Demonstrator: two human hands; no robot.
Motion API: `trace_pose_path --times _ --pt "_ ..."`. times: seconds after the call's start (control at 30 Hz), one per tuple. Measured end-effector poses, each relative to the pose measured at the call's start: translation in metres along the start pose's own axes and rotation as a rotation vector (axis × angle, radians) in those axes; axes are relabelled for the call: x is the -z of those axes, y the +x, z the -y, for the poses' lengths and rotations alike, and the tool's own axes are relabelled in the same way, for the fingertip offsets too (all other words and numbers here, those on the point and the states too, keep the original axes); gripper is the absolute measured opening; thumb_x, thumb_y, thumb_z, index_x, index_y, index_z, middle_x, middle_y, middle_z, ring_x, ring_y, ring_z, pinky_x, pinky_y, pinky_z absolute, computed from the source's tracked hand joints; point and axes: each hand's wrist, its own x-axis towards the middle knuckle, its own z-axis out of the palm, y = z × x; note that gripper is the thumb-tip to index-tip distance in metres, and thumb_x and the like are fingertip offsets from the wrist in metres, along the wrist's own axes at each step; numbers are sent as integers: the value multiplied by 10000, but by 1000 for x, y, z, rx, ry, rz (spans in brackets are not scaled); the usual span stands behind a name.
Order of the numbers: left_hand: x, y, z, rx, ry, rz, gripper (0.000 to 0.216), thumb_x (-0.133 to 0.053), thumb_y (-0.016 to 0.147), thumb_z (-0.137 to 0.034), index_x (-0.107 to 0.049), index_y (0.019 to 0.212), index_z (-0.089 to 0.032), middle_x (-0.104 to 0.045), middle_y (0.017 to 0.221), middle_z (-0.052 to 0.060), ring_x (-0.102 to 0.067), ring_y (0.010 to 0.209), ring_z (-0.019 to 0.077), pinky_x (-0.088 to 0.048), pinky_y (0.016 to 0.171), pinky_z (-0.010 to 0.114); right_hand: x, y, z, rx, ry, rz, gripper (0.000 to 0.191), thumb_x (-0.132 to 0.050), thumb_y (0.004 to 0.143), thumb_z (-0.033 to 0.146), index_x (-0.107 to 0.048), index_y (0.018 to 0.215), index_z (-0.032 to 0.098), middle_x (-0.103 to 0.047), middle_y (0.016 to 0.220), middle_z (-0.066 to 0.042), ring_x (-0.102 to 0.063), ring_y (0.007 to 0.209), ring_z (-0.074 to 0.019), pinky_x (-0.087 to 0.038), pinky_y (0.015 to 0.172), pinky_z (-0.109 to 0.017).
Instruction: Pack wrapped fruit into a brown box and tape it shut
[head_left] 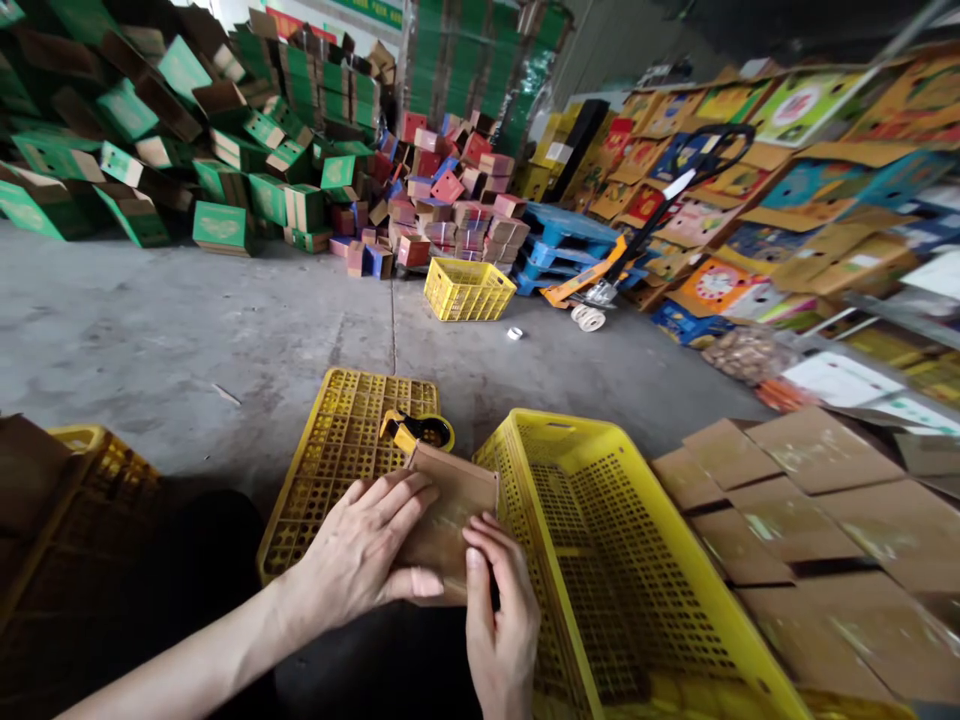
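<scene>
A small brown cardboard box (450, 510) with shiny clear tape on its upper face is between my hands, above my dark-clothed lap. My left hand (375, 545) lies across its left side, fingers over the top face and thumb along the lower edge. At the right side, my right hand (499, 600) holds the box with curled fingers, the tips on its face. Just behind the box, a yellow-and-black tape dispenser (412, 430) lies on an upturned yellow plastic crate (337, 440). The underside of the box is hidden.
An open yellow crate (622, 440) stands close on my right, beside stacked taped boxes (810, 510). Another crate (97, 500) holding cardboard is at my left. Ahead are a yellow crate (469, 290), a tape roll (514, 333), a pallet jack (600, 290) and piled green cartons (221, 228).
</scene>
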Motion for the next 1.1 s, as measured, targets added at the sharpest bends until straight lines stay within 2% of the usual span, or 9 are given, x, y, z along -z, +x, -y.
trace_pose_path --times 0.23,0.37,0.5,0.67,0.77,0.9,1.0,1.1 --pt "-5 2 5 22 -58 -64 893 -428 937 -834 -511 1543 -184 -584 1514 176 -554 1349 349 -486 1063 488 0 -5 3 9 -51 14 246 -516 1057 169 -708 1202 218 -741 1177 -100 -697 1171 -233 -594 989 -397" --pt "-23 2 8 -28 -175 -190 806 -347 1005 -770 -611 1456 -157 -652 1407 174 -570 1310 337 -487 1050 474 3 -4 10 43 -177 31 207 -521 1069 212 -683 1197 218 -744 1165 -94 -701 1156 -244 -550 1057 -453" --pt "-40 6 13 -55 -307 -324 687 -292 1066 -654 -661 1410 -187 -679 1341 144 -598 1249 315 -479 1057 496 0 6 26 111 -324 126 229 -496 1083 260 -651 1241 203 -733 1221 -108 -688 1181 -260 -506 1116 -483" --pt "-42 7 15 -34 -405 -414 679 -254 1081 -613 -681 1381 -178 -697 1307 156 -620 1219 324 -484 1029 523 -18 20 48 248 -413 240 368 -399 1096 249 -616 1381 163 -702 1333 -141 -655 1247 -266 -562 1034 -424" --pt "-43 8 13 -23 -475 -474 694 -204 1087 -604 -658 1403 -186 -703 1304 157 -635 1219 322 -493 1032 532 -28 25 56 241 -457 253 397 -375 1083 212 -619 1388 140 -681 1360 -158 -642 1234 -286 -544 1031 -460" --pt "-53 5 9 29 -600 -537 667 -232 1083 -627 -604 1449 -213 -674 1379 148 -607 1313 323 -481 1106 543 -32 31 59 220 -512 282 382 -409 1072 231 -644 1357 132 -686 1339 -162 -639 1141 -316 -518 994 -508" --pt "-64 0 5 103 -694 -548 707 -255 1070 -674 -465 1576 -227 -571 1533 155 -524 1441 326 -453 1175 550 -36 35 57 208 -584 289 401 -432 1065 250 -630 1390 123 -665 1378 -166 -623 1105 -338 -505 961 -536" --pt "-71 -5 4 103 -742 -525 712 -227 1072 -677 -386 1631 -266 -467 1637 129 -413 1536 321 -401 1230 567 -41 38 55 197 -630 288 433 -447 1070 296 -608 1420 100 -644 1408 -186 -603 1112 -363 -498 936 -562"
